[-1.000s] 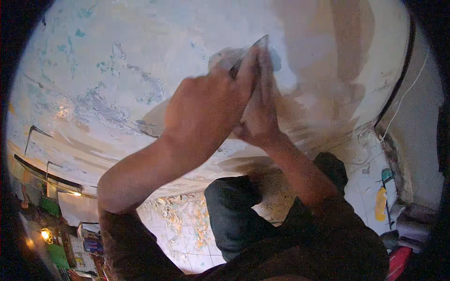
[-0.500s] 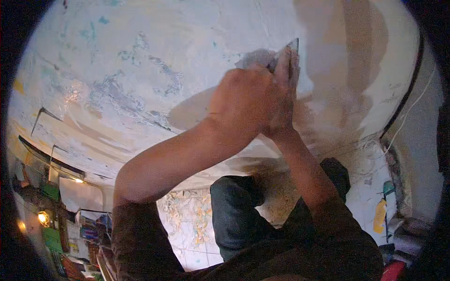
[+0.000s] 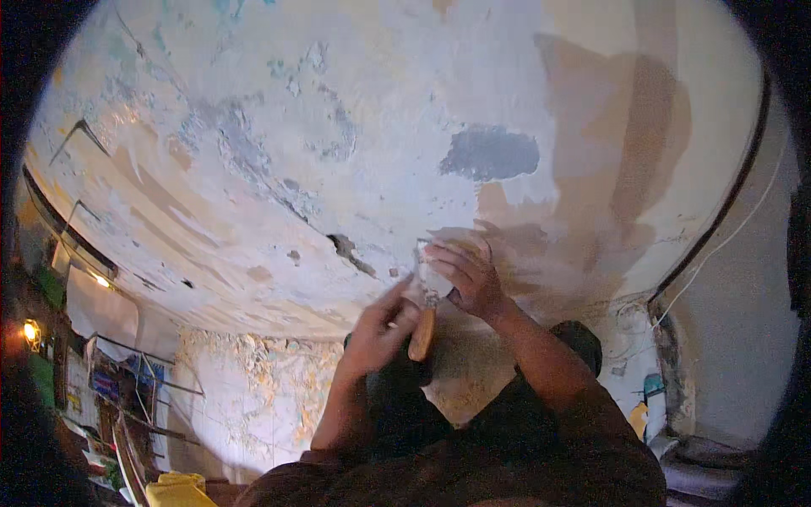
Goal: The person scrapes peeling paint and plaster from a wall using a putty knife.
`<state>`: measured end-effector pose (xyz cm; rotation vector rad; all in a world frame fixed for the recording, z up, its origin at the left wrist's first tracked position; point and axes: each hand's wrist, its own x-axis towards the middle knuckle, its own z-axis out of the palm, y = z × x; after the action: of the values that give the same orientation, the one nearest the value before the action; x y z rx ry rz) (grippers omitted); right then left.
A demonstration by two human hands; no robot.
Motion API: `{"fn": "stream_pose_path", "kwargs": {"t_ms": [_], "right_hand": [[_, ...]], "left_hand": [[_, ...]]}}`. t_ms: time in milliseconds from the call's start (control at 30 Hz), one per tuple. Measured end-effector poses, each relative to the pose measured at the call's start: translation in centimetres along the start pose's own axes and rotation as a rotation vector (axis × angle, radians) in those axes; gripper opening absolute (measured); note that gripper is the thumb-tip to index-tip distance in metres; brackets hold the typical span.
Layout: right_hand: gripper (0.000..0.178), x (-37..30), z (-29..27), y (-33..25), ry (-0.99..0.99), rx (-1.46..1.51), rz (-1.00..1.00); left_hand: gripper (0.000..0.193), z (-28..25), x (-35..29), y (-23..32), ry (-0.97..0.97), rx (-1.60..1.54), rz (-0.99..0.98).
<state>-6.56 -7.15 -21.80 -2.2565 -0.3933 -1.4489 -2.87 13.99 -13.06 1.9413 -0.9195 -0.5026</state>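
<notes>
A scraper with a wooden handle (image 3: pixel 422 335) and a wide, pale-smeared metal blade (image 3: pixel 425 269) is between my hands, in front of the wall's lower part. My right hand (image 3: pixel 475 280) grips it by the blade, fingers bent over its upper right side. Beside the blade's left edge is my left hand (image 3: pixel 384 331), smeared by motion; whether its fingers hold the blade or only brush it I cannot tell. The handle points down, with no hand around it. Above my hands, the wall (image 3: pixel 397 169) carries a bare grey patch (image 3: pixel 490 153) amid peeling, stained paint.
Paint flakes (image 3: pixel 283 384) litter the floor below the wall. A dark hole (image 3: pixel 342 245) breaks the wall surface left of my hands. A white cable (image 3: pixel 718 245) runs along the right side. At lower left are a yellow object (image 3: pixel 179 490) and a lit lamp (image 3: pixel 32 332).
Both hands have come down from the wall with the scraper and moved apart. The grey patch, mostly covered before, now shows fully. The view has shifted slightly.
</notes>
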Motion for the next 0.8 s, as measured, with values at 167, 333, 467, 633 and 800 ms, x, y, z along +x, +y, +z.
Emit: {"fn": "stream_pose_path", "kwargs": {"t_ms": [167,333,467,633,800], "right_hand": [[0.035,0.0,1.3,0.0,-0.067,0.002,0.008],[0.032,-0.3,0.2,0.2,-0.133,-0.001,0.012],[0.027,0.1,-2.2,0.5,-0.148,0.000,-0.004],[0.053,1.0,-1.6,0.2,0.265,-0.040,0.176],[0.063,1.2,0.5,0.6,0.193,-0.073,0.072]], "left_hand": [[0.059,0.2,0.1,-1.5,0.428,0.550,0.271],[0.047,0.2,3.0,0.3,0.234,0.533,0.649],[0.037,-1.0,5.5,2.6,0.009,0.455,0.352],[0.029,-1.6,8.4,3.7,0.142,0.343,1.085],[0.025,-0.4,10.6,2.6,0.225,-0.169,0.505]]}}
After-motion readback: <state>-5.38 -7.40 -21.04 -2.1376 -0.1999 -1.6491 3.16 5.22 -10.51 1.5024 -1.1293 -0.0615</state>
